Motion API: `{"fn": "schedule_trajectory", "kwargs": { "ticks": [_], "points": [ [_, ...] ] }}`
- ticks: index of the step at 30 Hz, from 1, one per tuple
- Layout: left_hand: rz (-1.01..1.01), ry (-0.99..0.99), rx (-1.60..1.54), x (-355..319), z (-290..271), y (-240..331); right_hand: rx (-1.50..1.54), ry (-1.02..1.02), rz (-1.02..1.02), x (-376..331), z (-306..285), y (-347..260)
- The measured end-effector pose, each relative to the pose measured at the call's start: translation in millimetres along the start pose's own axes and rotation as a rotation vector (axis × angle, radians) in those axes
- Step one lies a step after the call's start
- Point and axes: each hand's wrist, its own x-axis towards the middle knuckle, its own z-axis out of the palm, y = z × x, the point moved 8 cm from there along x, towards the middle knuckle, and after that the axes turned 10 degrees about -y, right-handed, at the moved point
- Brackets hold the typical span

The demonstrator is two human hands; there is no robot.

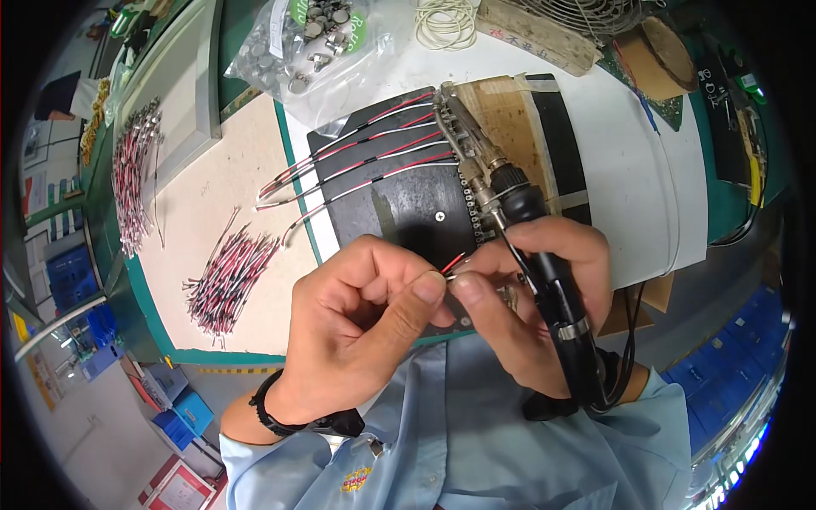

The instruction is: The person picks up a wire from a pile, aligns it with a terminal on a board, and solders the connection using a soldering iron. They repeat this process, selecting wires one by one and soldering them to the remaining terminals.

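My left hand (365,319) pinches a thin red-and-black lead (455,263) between thumb and forefinger, above the near part of the black board (416,212); my right hand (510,336) is wrapped about a black-handled tool (580,365), its fingertips at the lead's other end, though I can't tell how firmly they touch it. I'd judge the lead light and limp, its fine tip easily bent, best taken on the coloured sleeve; the row of metal parts (473,204) crowds ahead, while the white counter (650,204) rightward offers more room
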Motion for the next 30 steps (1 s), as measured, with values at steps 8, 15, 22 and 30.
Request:
{"fn": "schedule_trajectory", "kwargs": {
  "ticks": [8,15,22,30],
  "points": [
    [-0.164,0.059,0.304,42.0,-22.4,9.9,-0.672,-0.062,-0.229,14.2,-35.0,-21.0],
    [-0.398,-0.073,0.304,82.2,-31.9,-2.5,-0.748,-0.102,-0.377,8.7,-63.7,-27.7],
    [-0.503,-0.085,0.265,86.5,-37.3,-4.9,-0.76,-0.21,-0.407,0.8,-50.5,-26.6],
    [-0.439,-0.115,0.253,88.5,-37.2,-5.4,-0.74,-0.189,-0.394,3.1,-47.7,-21.1]
  ]
}}
